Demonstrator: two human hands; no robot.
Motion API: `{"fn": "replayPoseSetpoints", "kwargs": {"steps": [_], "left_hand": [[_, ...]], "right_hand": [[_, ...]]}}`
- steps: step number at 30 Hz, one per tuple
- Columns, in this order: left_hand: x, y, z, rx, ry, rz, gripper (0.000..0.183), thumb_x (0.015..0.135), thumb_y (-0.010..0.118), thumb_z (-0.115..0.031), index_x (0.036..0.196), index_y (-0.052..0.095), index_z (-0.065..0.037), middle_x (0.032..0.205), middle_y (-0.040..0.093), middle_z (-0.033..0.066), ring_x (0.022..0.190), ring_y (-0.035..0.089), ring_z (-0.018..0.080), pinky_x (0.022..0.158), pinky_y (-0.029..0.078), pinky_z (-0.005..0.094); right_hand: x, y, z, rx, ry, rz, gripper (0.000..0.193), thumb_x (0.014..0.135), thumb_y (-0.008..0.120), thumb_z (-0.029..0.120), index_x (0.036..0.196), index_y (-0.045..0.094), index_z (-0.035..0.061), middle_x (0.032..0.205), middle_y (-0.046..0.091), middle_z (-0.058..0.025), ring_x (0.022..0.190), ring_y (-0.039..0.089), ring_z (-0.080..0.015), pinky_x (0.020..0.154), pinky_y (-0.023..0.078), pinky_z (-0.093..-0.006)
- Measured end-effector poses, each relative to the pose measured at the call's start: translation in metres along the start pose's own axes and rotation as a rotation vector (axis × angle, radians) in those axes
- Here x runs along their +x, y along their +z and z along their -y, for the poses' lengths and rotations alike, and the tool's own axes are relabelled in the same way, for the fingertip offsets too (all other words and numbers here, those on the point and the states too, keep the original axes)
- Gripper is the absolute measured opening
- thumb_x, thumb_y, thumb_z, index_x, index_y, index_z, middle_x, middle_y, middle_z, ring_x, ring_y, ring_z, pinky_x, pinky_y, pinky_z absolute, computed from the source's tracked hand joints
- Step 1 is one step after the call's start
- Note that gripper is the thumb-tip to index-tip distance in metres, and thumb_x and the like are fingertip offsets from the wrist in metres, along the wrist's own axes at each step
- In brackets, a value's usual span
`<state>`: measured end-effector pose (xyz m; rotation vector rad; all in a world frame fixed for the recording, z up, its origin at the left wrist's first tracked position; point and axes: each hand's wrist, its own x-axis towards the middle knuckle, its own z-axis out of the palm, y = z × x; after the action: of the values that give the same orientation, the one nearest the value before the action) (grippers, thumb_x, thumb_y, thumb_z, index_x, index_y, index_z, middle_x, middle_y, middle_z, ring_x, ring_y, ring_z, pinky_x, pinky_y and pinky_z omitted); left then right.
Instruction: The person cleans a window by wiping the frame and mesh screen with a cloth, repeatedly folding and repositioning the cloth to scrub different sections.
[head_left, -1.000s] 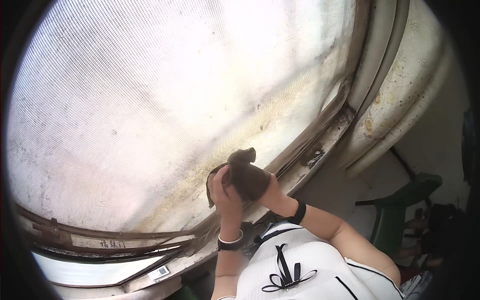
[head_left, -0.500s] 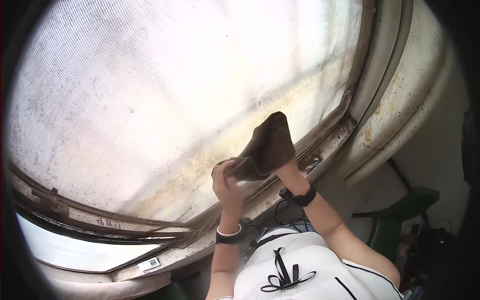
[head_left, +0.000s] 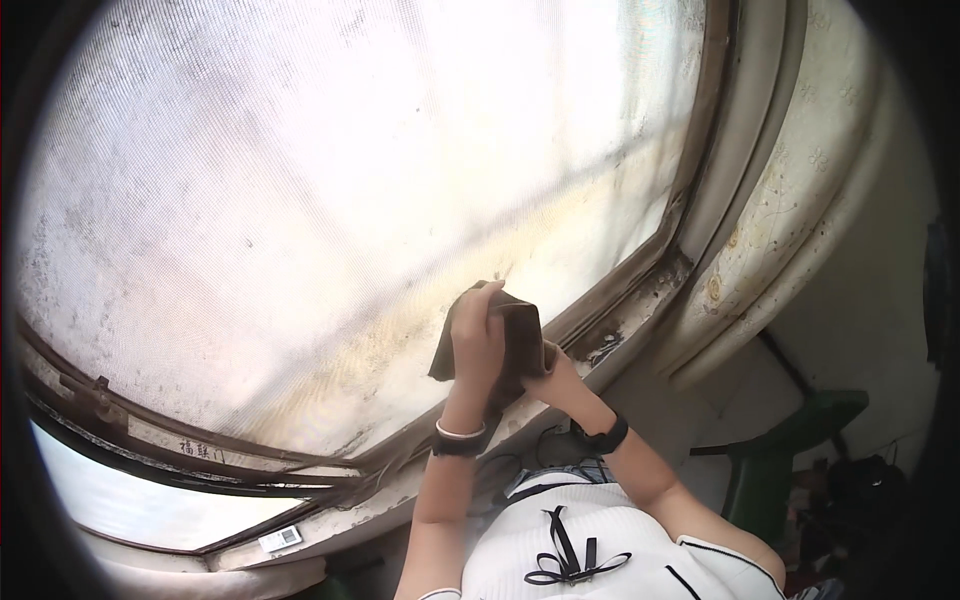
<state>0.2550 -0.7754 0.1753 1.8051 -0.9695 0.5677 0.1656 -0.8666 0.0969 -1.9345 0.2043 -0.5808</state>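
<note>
A dark brown cloth [head_left: 522, 330] is bunched and folded between my two hands, in front of the lower part of a window screen [head_left: 330, 230]. My left hand [head_left: 478, 345] grips it from the left, its fingers lying over the folds. From the lower right, my right hand [head_left: 556, 380] holds the cloth's lower edge; some of its fingers are hidden behind the fabric. Each wrist wears a black band, and the left has a pale ring-like band as well.
A brown window frame [head_left: 690, 150] and a worn sill [head_left: 600, 350] run below and right of the screen. A small white device [head_left: 280, 539] rests on the sill at lower left. Patterned curtains [head_left: 760, 240] hang at right, above a green stool-like piece [head_left: 760, 470].
The cloth was spread out, with one corner raised toward the upper right. Now it is lower and more folded, my hands closer together, and my left hand has moved up over it.
</note>
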Motion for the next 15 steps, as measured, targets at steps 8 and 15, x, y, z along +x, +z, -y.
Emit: {"fn": "replayPoseSetpoints", "kwargs": {"steps": [8, 15], "left_hand": [[-0.005, -0.004, 0.003, -0.059, -0.06, -0.006, 0.028, 0.08, 0.039, 0.008, 0.102, 0.053, -0.001, 0.093, 0.057, 0.0164, 0.09, 0.056, 0.0296, 0.081, 0.042, 0.0334], [-0.043, -0.065, 0.004, -0.143, -0.328, -0.388, 0.022, 0.095, 0.033, -0.01, 0.1, 0.05, 0.002, 0.083, 0.055, 0.0067, 0.073, 0.051, 0.0126, 0.066, 0.042, 0.0228]], "right_hand": [[0.078, -0.06, 0.041, 0.371, -0.167, -0.47, 0.014, 0.085, 0.054, 0.009, 0.096, 0.055, 0.0001, 0.085, 0.058, -0.0053, 0.075, 0.051, -0.0105, 0.065, 0.043, -0.0244], [0.095, 0.03, 0.11, 0.544, -0.286, -0.257, 0.02, 0.084, 0.056, 0.011, 0.101, 0.053, 0.0009, 0.086, 0.061, -0.0115, 0.078, 0.058, -0.0195, 0.071, 0.045, -0.028]]}}
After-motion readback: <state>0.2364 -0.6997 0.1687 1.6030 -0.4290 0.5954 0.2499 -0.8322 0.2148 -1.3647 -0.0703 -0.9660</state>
